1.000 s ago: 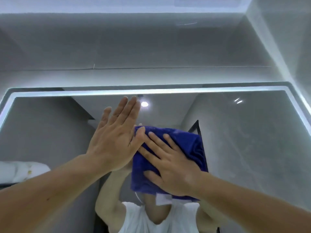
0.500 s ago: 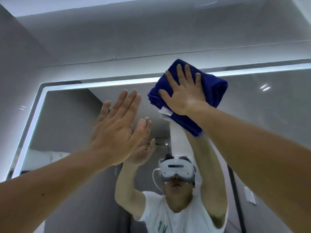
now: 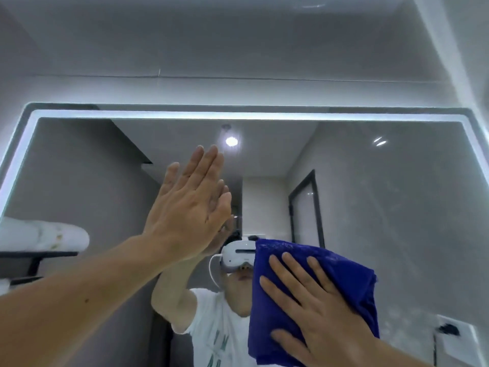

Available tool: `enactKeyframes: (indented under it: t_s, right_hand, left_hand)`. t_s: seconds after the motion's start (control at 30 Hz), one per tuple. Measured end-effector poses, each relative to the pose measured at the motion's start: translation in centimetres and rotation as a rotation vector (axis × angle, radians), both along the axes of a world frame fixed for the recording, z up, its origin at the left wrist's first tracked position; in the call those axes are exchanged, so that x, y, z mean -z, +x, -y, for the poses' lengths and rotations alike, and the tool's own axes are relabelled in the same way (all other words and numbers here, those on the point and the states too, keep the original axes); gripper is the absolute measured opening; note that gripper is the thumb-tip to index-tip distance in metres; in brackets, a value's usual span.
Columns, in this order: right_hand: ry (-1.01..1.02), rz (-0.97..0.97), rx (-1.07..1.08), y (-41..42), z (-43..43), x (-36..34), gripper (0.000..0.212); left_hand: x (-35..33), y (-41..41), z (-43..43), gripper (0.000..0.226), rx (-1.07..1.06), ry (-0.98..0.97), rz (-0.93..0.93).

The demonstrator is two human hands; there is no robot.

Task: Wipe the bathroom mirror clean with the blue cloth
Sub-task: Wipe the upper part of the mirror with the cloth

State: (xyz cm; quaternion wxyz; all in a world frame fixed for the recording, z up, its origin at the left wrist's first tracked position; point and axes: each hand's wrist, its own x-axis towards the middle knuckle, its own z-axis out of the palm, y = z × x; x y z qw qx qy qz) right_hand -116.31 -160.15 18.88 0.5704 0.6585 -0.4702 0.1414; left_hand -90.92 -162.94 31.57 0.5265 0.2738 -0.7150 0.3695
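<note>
**Grey bathroom wall, lit mirror, cloth pressed low on the glass**

Grey tiled walls and a pale ceiling are seen around a wide mirror (image 3: 370, 207), which is framed by a glowing white light strip (image 3: 238, 115) along its top and sides.

Nearest the camera, two bare forearms are raised from the lower corners of the view. The right hand (image 3: 315, 311) is laid flat, fingers spread, on the blue cloth (image 3: 352, 284), and the cloth is pressed by the palm against the lower middle-right of the glass; nothing is pinched. The cloth is folded thick, and part of the reflected figure is covered by it. The left hand (image 3: 190, 207) is held open with fingers straight and close together, upright at the glass left of the cloth and higher; its reflection is met at the fingertips, though actual contact cannot be told for certain.

Farther off, in the reflection, a white headset (image 3: 236, 256) and a white T-shirt (image 3: 219, 335) are shown, with a dark-framed door (image 3: 305, 207) behind, a round ceiling lamp (image 3: 231, 141) above, and rolled white towels (image 3: 45, 238) on a dark shelf at the left. A white wall socket (image 3: 453, 337) is seen at the lower right.
</note>
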Motion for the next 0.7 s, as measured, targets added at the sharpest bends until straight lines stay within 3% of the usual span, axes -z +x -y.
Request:
enactKeyframes:
  t_s: [0.17, 0.4, 0.53, 0.7]
  right_hand:
    - [-0.028, 0.015, -0.024, -0.7, 0.2, -2.8, 0.067]
    - [-0.287, 0.548, 0.011, 2.2, 2.3, -16.4, 0.065]
    - [-0.32, 0.564, -0.009, 2.8, 2.4, -14.1, 0.066]
    - [-0.303, 0.466, -0.005, 2.2, 2.1, -5.0, 0.067]
  left_hand:
    - [3.0, -1.0, 1.4, 0.068, -0.028, 0.023, 0.061]
    - [3.8, -2.3, 3.6, 0.069, -0.079, -0.019, 0.061]
    - [4.4, -2.6, 3.4, 0.069, -0.045, -0.042, 0.047]
    - [8.1, -2.7, 2.1, 0.074, 0.006, -0.014, 0.044]
